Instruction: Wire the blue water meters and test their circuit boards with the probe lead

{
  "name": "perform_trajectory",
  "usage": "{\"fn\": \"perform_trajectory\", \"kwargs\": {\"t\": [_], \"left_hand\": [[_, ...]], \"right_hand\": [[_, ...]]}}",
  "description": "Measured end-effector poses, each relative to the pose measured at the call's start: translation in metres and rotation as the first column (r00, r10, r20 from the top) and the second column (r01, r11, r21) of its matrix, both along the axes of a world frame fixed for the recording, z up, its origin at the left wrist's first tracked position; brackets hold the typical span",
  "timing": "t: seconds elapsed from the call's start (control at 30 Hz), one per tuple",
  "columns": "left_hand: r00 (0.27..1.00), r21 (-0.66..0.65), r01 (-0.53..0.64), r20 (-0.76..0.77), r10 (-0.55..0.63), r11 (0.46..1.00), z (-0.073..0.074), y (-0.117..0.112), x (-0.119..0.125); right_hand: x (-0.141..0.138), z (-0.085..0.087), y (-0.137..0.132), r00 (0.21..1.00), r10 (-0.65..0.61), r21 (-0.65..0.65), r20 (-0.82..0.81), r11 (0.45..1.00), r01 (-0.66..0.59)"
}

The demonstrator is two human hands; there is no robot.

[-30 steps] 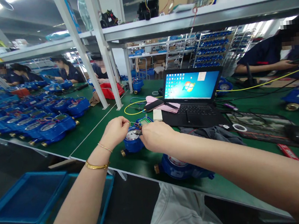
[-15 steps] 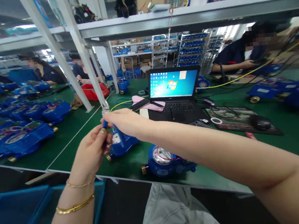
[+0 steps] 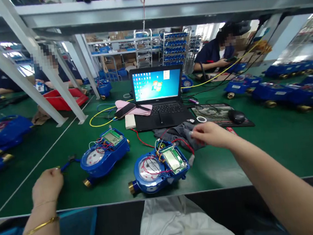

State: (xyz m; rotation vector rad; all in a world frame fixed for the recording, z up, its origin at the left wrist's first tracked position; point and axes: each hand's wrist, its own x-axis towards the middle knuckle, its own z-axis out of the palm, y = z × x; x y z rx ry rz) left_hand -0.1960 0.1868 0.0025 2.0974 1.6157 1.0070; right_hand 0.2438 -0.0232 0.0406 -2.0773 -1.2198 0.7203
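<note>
Low at the left, my left hand [image 3: 48, 185] is closed round the handle end of blue-handled pliers [image 3: 69, 161], whose dark head points toward a blue water meter [image 3: 105, 155]. This meter has its cover off and shows a green circuit board with a display. A second opened water meter [image 3: 151, 173] sits nearer the front edge, with red wires over its dial. My right hand [image 3: 209, 134] is pinched at the edge of a crumpled grey cloth [image 3: 174, 134]; what lies between its fingertips is hidden.
Behind the meters stand a laptop [image 3: 158, 95], a white box [image 3: 130, 122] and a phone [image 3: 125, 110] on pink cloth. A mouse [image 3: 236, 116] is to the right. More blue meters [image 3: 273, 93] line both sides. A metal shelf [image 3: 146, 13] crosses overhead. Co-workers sit across the bench.
My hands have moved apart: the left down and left with the pliers, the right across to the grey cloth. The view has turned right, and both opened meters now show fully.
</note>
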Motion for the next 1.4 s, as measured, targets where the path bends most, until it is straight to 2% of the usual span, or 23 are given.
{"fn": "perform_trajectory", "kwargs": {"t": [0.07, 0.13, 0.2, 0.23, 0.27, 0.3, 0.33, 0.4, 0.43, 0.5, 0.57, 0.63, 0.7, 0.77, 0.87, 0.93, 1.03, 1.1, 1.4], "left_hand": [[0.981, 0.110, -0.166, -0.078, 0.175, 0.980, 0.009, -0.004, 0.013], [0.951, 0.216, -0.245, -0.135, 0.277, 0.945, 0.026, -0.019, 0.033], [0.957, 0.266, -0.187, -0.168, 0.236, 0.946, 0.044, -0.044, 0.061], [0.969, 0.264, -0.109, -0.185, 0.161, 0.958, 0.051, -0.060, 0.076], [0.983, 0.232, 0.046, -0.182, -0.004, 0.972, 0.056, -0.076, 0.093], [0.968, 0.249, 0.226, -0.169, -0.187, 0.942, 0.059, -0.092, 0.109], [0.915, 0.219, 0.394, -0.182, -0.360, 0.893, 0.058, -0.108, 0.124], [0.792, 0.091, 0.600, -0.210, -0.574, 0.795, 0.052, -0.135, 0.149], [0.748, 0.032, 0.645, -0.231, -0.622, 0.764, 0.048, -0.145, 0.159], [0.709, -0.046, 0.662, -0.288, -0.644, 0.749, 0.039, -0.159, 0.173], [0.713, -0.050, 0.638, -0.339, -0.614, 0.768, 0.032, -0.167, 0.181], [0.737, 0.002, 0.611, -0.367, -0.568, 0.792, 0.026, -0.170, 0.184], [0.754, 0.066, 0.597, -0.388, -0.531, 0.800, 0.022, -0.172, 0.185], [0.763, 0.123, 0.592, -0.403, -0.505, 0.796, 0.018, -0.174, 0.186], [0.773, 0.176, 0.589, -0.406, -0.487, 0.789, 0.013, -0.177, 0.186], [0.775, 0.185, 0.589, -0.403, -0.486, 0.787, 0.012, -0.177, 0.186], [0.776, 0.173, 0.591, -0.389, -0.497, 0.788, 0.013, -0.177, 0.186], [0.775, 0.161, 0.594, -0.378, -0.506, 0.788, 0.013, -0.176, 0.186], [0.789, 0.152, 0.585, -0.336, -0.515, 0.797, 0.013, -0.172, 0.187]], "right_hand": [[0.002, -0.031, -0.019, 0.998, -0.026, -0.077, -0.064, 0.997, 0.021], [-0.004, -0.055, -0.030, 0.989, -0.047, -0.108, -0.138, 0.994, 0.032], [-0.014, -0.070, -0.034, 0.976, -0.045, -0.085, -0.214, 0.996, 0.027], [-0.019, -0.074, -0.033, 0.967, -0.035, -0.060, -0.251, 0.998, 0.021], [-0.023, -0.077, -0.031, 0.958, -0.021, -0.031, -0.287, 0.999, 0.013], [-0.025, -0.078, -0.029, 0.947, -0.008, -0.003, -0.320, 1.000, 0.007], [-0.026, -0.077, -0.027, 0.937, 0.003, 0.021, -0.350, 1.000, 0.005], [-0.024, -0.072, -0.025, 0.918, 0.017, 0.060, -0.396, 0.998, 0.007], [-0.022, -0.068, -0.025, 0.904, 0.017, 0.085, -0.428, 0.996, 0.021], [-0.017, -0.057, -0.027, 0.854, 0.017, 0.154, -0.520, 0.985, 0.073], [-0.017, -0.044, -0.029, 0.788, 0.050, 0.236, -0.613, 0.964, 0.122], [-0.022, -0.030, -0.032, 0.754, 0.125, 0.317, -0.644, 0.942, 0.114], [-0.032, -0.017, -0.034, 0.771, 0.205, 0.385, -0.603, 0.921, 0.056], [-0.044, -0.006, -0.036, 0.823, 0.261, 0.420, -0.505, 0.907, -0.030], [-0.057, 0.003, -0.037, 0.898, 0.348, 0.444, -0.270, 0.872, -0.204], [-0.062, 0.006, -0.037, 0.914, 0.395, 0.464, -0.097, 0.830, -0.309], [-0.064, 0.007, -0.035, 0.899, 0.425, 0.457, 0.107, 0.782, -0.424], [-0.065, 0.007, -0.033, 0.875, 0.446, 0.428, 0.187, 0.765, -0.481], [-0.069, 0.010, -0.028, 0.801, 0.506, 0.346, 0.319, 0.725, -0.596]]}}
